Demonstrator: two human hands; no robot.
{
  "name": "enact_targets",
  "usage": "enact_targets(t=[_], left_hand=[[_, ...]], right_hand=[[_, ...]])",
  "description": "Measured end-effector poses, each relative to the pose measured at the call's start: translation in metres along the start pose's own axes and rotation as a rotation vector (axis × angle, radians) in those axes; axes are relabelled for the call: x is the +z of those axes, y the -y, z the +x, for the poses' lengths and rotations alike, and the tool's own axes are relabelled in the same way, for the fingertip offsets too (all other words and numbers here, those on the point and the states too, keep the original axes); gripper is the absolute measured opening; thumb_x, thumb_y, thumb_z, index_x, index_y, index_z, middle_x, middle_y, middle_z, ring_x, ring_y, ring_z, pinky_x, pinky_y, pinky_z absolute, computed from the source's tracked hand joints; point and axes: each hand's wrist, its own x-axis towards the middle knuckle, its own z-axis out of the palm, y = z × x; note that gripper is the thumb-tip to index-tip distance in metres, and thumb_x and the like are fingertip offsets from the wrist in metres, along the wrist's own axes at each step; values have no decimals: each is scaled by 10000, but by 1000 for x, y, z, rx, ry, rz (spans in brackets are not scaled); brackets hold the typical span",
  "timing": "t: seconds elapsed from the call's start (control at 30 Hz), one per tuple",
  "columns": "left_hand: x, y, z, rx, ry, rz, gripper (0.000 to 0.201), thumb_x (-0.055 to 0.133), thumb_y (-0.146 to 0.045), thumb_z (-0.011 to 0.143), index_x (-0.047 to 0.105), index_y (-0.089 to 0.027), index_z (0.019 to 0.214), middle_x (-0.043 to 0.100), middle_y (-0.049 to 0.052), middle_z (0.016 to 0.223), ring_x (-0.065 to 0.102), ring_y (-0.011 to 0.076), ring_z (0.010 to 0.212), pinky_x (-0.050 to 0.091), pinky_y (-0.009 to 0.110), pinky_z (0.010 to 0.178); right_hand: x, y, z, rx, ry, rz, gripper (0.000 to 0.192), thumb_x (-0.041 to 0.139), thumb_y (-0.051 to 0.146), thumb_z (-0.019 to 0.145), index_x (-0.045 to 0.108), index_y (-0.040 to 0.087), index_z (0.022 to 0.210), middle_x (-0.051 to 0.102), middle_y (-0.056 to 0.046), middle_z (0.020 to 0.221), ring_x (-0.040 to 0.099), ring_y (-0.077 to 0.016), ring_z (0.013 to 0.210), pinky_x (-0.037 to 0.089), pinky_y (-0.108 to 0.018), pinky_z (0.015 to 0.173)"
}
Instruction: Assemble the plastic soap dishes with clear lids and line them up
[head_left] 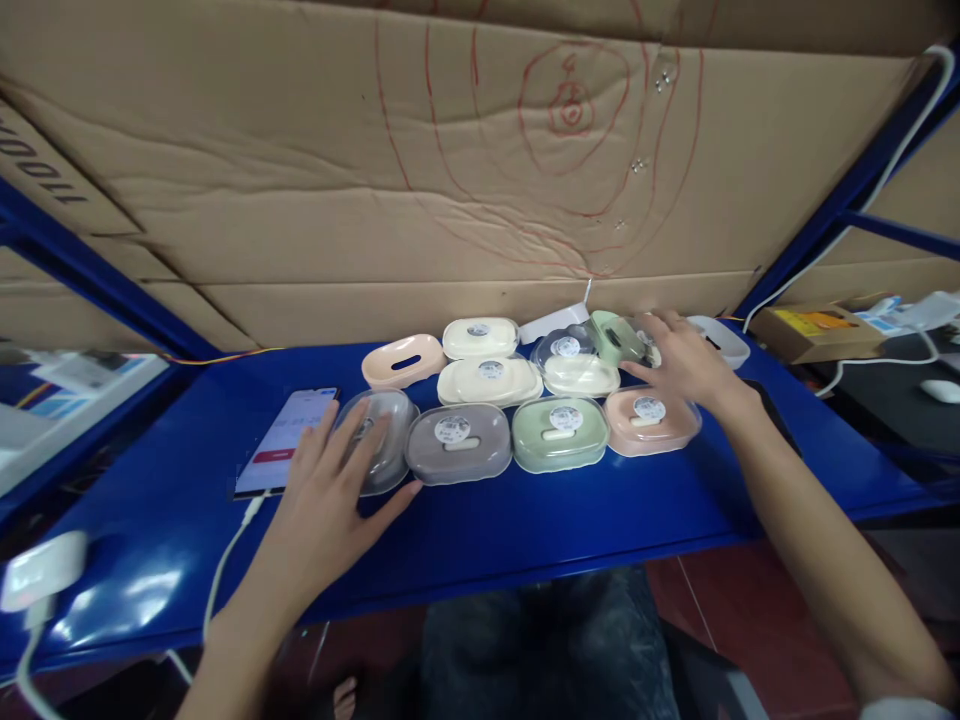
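Observation:
Several oval soap boxes, most with clear lids and round white stickers, stand in rows on a blue shelf. My left hand (330,500) is spread open, its fingers lying over the left grey soap box (394,450). My right hand (686,355) reaches to the back right with fingers apart, over or beside the green box part (611,335); whether its fingertips touch anything is unclear. Just below that hand sits a peach soap box (652,435). Between my hands are a second grey soap box (480,460) and a green soap box (581,450). Cream boxes (480,385) lie behind them.
A charging phone (292,430) lies left of the boxes. Behind them are a peach tray (401,362) and a white piece (555,325), against the cardboard wall (300,200). A dark flat item (776,420) is partly behind my right arm. The shelf's front edge (525,575) faces me.

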Motion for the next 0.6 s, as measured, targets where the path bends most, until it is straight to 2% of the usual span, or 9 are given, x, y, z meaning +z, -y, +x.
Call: enact_targets(t=[0.13, 0.3, 0.43, 0.53, 0.6], left_hand=[[-14, -4, 15, 26, 6, -19, 853, 610, -572, 1071, 202, -430, 1806, 389, 108, 1835, 251, 522, 1730, 325, 845, 1325], [-28, -9, 47, 113, 1, -85, 778, 584, -580, 1073, 255, -515, 1775, 504, 45, 1767, 317, 496, 1714, 303, 822, 1356], [-36, -14, 74, 140, 24, -123, 595, 552, -552, 1122, 417, -435, 1690, 619, 55, 1659, 437, 417, 1668, 347, 767, 1361], [-36, -18, 91, 158, -8, -137, 503, 561, -554, 1128, 531, -375, 1597, 650, 61, 1619, 498, 388, 1624, 366, 713, 1366], [-33, -22, 101, 177, -5, -144, 490, 563, -579, 1122, 576, -342, 1550, 650, 75, 1612, 503, 379, 1617, 357, 678, 1377]], right_hand=[[24, -7, 27, -91, 142, 8, 755, 791, 476, 931, 549, 235, 1605, 632, -211, 1592, 603, -457, 1487, 525, -633, 1211], [32, 1, 39, -112, 160, 21, 843, 768, 411, 915, 471, 165, 1665, 645, -242, 1571, 645, -441, 1425, 566, -584, 1164], [26, 9, 39, -125, 111, 3, 768, 681, 317, 912, 487, 200, 1646, 658, -209, 1545, 671, -436, 1368, 561, -592, 1155], [27, 8, 39, -132, 44, -52, 669, 591, 261, 951, 517, 193, 1612, 660, -201, 1545, 659, -411, 1386, 548, -567, 1177], [31, 6, 40, -116, 59, -116, 694, 602, 238, 928, 514, 172, 1613, 642, -220, 1567, 649, -423, 1393, 556, -575, 1152]])
